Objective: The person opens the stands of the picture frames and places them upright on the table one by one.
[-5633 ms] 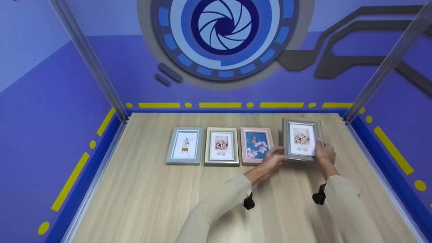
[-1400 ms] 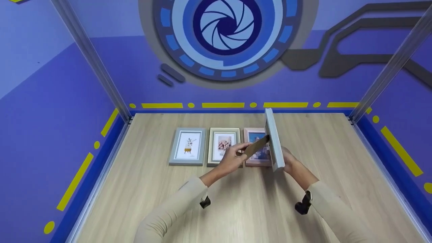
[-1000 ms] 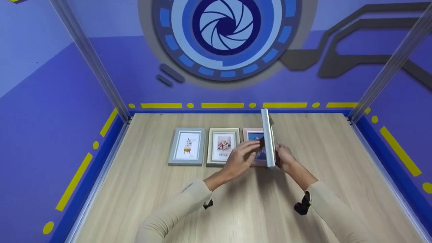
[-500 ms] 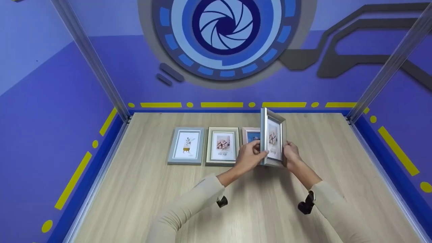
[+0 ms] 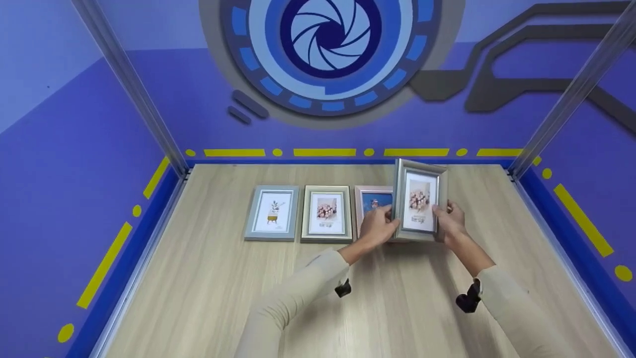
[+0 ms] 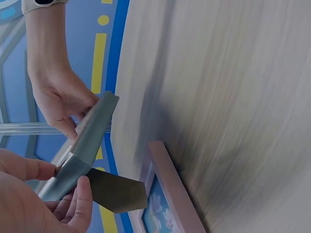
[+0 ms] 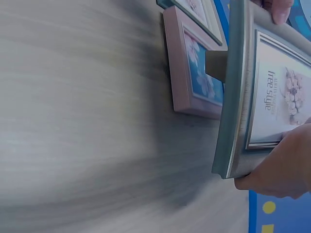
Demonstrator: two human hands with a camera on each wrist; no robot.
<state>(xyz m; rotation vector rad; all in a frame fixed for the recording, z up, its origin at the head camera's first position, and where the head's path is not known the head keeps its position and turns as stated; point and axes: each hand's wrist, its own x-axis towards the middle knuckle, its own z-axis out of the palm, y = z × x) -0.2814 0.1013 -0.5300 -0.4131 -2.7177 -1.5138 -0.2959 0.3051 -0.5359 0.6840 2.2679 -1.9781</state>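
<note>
Between my hands I hold a silver-grey photo frame above the table, its flower picture facing the head camera at a slight angle. My left hand pinches the frame's lower left side, thumb in front and fingers behind. The right hand grips the opposite side, thumb on the front. Behind the frame, a dark stand leg sticks out from its back in the left wrist view. A pink photo frame with a blossom picture lies just left of it, partly hidden by my left hand and the held frame.
On the wooden table lie a blue-grey photo frame and a champagne-coloured photo frame, in a row with the pink one. Blue-purple walls enclose the table at the back and both sides.
The silver-grey frame first faced the head camera at the right, then stood edge-on while my left hand held its stand leg. Since then it has turned back to face the camera, shifting right.
</note>
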